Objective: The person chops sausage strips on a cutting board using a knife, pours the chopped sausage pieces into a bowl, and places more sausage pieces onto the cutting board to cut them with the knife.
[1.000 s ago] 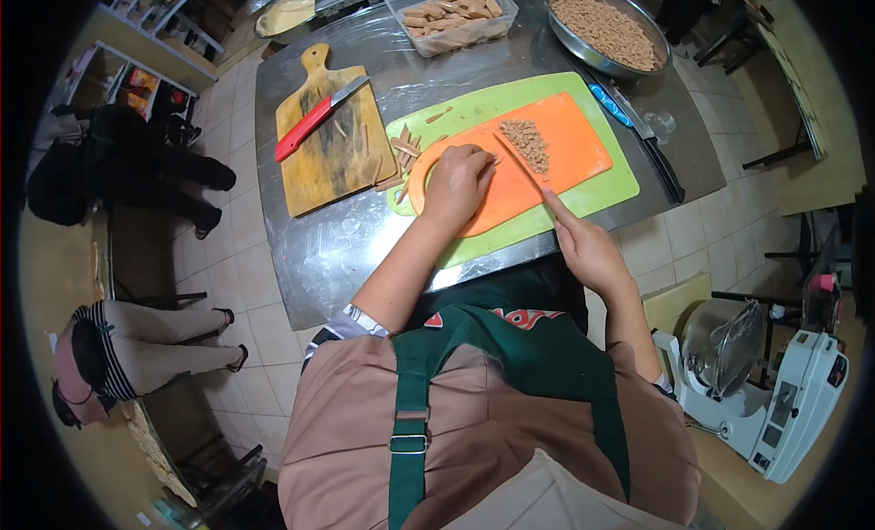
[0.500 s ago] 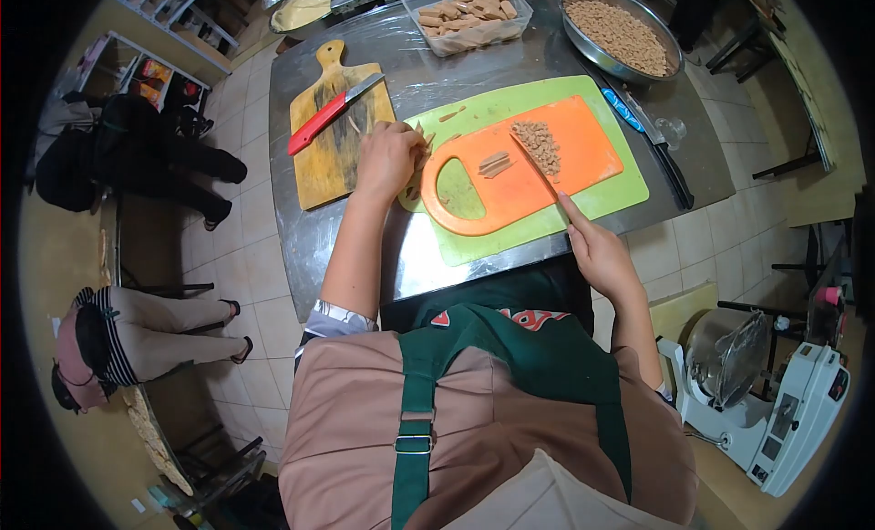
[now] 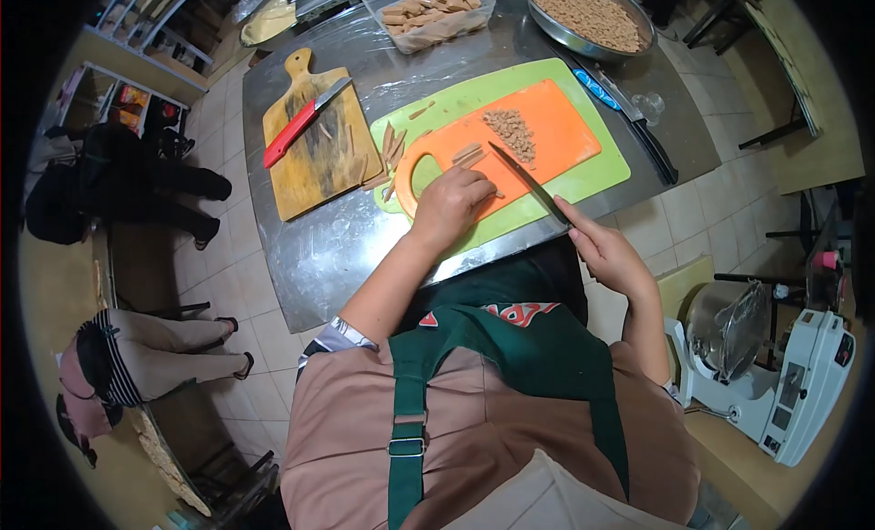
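Observation:
My right hand (image 3: 612, 257) is closed around the handle of a dark-bladed knife (image 3: 530, 184), its blade slanting over the orange cutting board (image 3: 570, 133). My left hand (image 3: 451, 205) rests at the near edge of that board, fingers pinched together, with the end of a brown strip (image 3: 498, 195) showing at the fingertips. Just above that hand lie a few brown strips (image 3: 468, 154). Beyond the blade sits a pile of small brown cubes (image 3: 510, 134). Under the orange board is a larger green cutting board (image 3: 603, 164), with loose brown strips (image 3: 394, 145) on its left end.
A wooden board (image 3: 290, 188) carries a red-handled knife (image 3: 305, 123) at left. Behind stand a plastic tub of brown pieces (image 3: 427, 40) and a steel bowl of cubes (image 3: 643, 40). More knives (image 3: 652, 147) lie at right. Two people (image 3: 137, 179) are off left; scales (image 3: 802, 389) stand right.
My left hand has moved right and nearer me, from the loose strips to the orange board. The knife has come away from the cube pile toward me. The view has shifted slightly.

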`<state>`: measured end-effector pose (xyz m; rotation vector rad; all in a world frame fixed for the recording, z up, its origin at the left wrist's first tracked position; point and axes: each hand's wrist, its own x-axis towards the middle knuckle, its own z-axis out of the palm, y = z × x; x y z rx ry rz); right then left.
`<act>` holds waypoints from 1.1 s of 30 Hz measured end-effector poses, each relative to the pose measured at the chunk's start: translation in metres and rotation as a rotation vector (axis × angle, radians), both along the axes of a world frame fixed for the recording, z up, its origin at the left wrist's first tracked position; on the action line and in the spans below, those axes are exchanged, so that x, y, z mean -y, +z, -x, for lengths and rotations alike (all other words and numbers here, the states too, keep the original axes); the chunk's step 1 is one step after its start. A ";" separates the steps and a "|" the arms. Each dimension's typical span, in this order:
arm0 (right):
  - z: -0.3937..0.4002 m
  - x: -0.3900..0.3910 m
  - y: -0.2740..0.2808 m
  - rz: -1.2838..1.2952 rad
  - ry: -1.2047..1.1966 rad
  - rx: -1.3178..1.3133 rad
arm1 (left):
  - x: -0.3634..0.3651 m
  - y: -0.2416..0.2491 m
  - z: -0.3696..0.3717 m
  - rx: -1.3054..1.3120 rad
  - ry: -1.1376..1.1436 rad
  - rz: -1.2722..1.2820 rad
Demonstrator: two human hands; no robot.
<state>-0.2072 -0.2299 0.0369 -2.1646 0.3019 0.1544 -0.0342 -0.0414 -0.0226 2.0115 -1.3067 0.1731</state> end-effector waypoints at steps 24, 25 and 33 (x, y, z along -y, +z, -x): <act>0.001 -0.001 -0.006 0.026 0.215 -0.020 | 0.000 -0.003 0.028 0.065 0.199 0.086; 0.001 -0.002 -0.006 0.032 0.220 -0.006 | 0.001 -0.003 0.028 0.061 0.202 0.089; 0.000 -0.012 -0.007 0.182 0.238 0.048 | 0.001 -0.006 0.028 0.059 0.209 0.103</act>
